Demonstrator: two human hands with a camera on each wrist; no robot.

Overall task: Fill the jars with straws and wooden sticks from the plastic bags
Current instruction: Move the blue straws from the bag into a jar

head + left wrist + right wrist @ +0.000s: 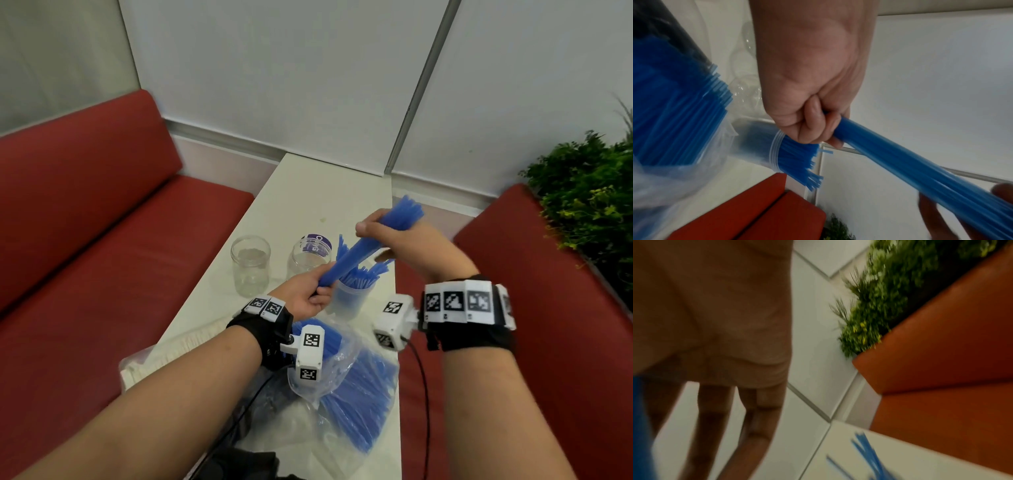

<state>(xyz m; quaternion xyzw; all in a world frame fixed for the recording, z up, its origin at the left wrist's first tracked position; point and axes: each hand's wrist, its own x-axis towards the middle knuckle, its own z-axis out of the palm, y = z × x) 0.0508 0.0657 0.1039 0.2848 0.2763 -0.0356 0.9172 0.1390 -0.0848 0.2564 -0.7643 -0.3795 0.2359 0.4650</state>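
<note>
A bundle of blue straws (346, 260) slants up to the right above the white table (318, 192). My left hand (308, 301) grips its lower end in a fist (813, 91). My right hand (404, 246) holds the upper part between thumb and fingers; the right wrist view is blurred. Just below the bundle stands a clear jar (349, 298) with several blue straws sticking out (797, 160). An empty jar (250, 263) and a jar with a purple label (311, 253) stand to its left. A plastic bag of blue straws (359, 394) lies near me.
A pale bag of what look like wooden sticks (178, 346) lies at the table's near left. Red benches (85, 240) flank the narrow table on both sides. A green plant (589, 192) stands behind the right bench. Cables run from the wrist cameras.
</note>
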